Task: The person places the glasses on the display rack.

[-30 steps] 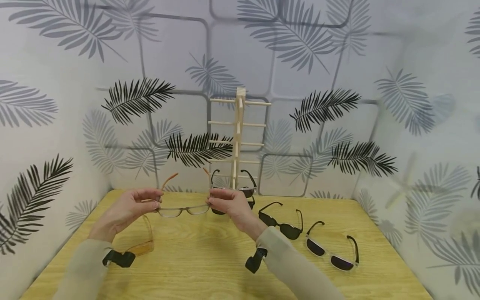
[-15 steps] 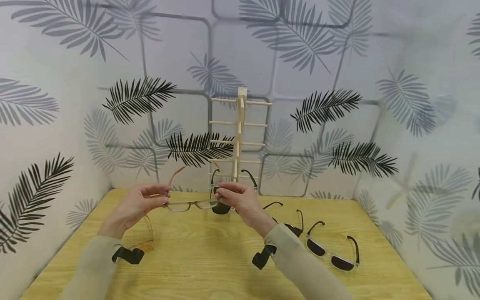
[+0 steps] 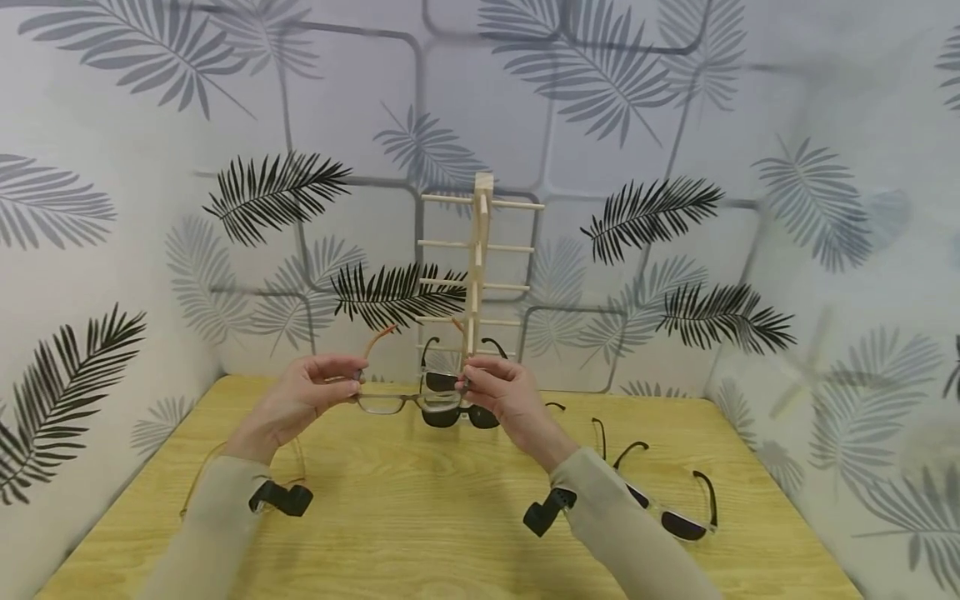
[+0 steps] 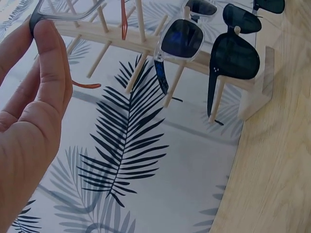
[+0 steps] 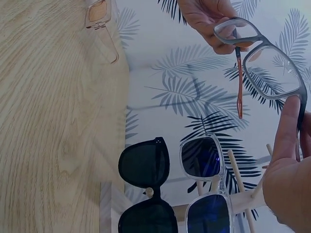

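Observation:
Grey-framed eyeglasses (image 3: 381,405) with orange temple tips are held level in front of a wooden glasses stand (image 3: 477,267), temples pointing away. My left hand (image 3: 303,400) pinches them at the left hinge between thumb and fingers. At the opposite hinge, my right hand (image 3: 513,404) pinches the other side, its thumb on the frame in the right wrist view. The stand has several pegs on each side. Two pairs hang low on it: clear-framed sunglasses (image 4: 182,39) and, below, black sunglasses (image 4: 235,58). In the head view the held eyeglasses partly overlap both.
On the wooden table (image 3: 405,517), clear-framed sunglasses (image 3: 682,525) lie at right. Black sunglasses (image 3: 600,437) beside them are mostly hidden by my right arm. Orange-tinted glasses (image 5: 98,12) lie at left, largely behind my left arm. Leaf-patterned walls (image 3: 630,108) enclose the table's back and sides.
Both hands have moved right and slightly up with the eyeglasses, bringing them in front of the stand's lower part. My right arm now covers more of the black sunglasses on the table.

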### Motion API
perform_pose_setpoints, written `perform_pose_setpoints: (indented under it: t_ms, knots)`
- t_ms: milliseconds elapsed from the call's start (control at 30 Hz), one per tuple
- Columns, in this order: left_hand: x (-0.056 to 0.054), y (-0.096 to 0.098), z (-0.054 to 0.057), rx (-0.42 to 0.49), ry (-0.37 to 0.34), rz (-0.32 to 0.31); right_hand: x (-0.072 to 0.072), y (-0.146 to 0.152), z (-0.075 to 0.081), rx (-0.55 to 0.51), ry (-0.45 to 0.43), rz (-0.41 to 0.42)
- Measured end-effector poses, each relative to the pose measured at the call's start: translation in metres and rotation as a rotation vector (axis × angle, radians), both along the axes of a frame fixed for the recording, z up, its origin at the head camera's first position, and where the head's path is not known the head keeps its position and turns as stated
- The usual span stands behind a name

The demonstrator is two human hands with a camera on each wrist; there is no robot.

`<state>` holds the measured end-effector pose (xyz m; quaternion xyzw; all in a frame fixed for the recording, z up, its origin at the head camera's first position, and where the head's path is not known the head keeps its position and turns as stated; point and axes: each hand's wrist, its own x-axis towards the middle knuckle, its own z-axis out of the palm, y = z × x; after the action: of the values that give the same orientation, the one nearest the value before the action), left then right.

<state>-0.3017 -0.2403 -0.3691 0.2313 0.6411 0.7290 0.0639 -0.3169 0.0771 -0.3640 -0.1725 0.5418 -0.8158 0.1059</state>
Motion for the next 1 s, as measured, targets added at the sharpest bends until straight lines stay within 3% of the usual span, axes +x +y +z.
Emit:
perform_pose_setpoints:
  t_ms: [200, 400, 533, 667, 1000]
  knots:
    - [-0.005, 0.012, 0.000, 0.039, -0.009, -0.028, 0.002, 0.012, 0.001, -0.026, -0.008, 0.005]
    - [-0.008, 0.032, 0.003, 0.066, -0.033, 0.029, -0.002, 0.027, 0.005, -0.031, 0.001, -0.005]
    - [-0.011, 0.042, 0.003, 0.143, -0.062, 0.054, -0.007, 0.033, 0.006, -0.024, -0.008, -0.010]
    - [-0.015, 0.049, 0.003, 0.218, -0.079, 0.042, -0.012, 0.037, 0.007, -0.025, -0.024, -0.023]
    - [-0.025, 0.062, 0.007, 0.296, -0.094, 0.042, -0.021, 0.045, 0.009, -0.020, -0.058, -0.043]
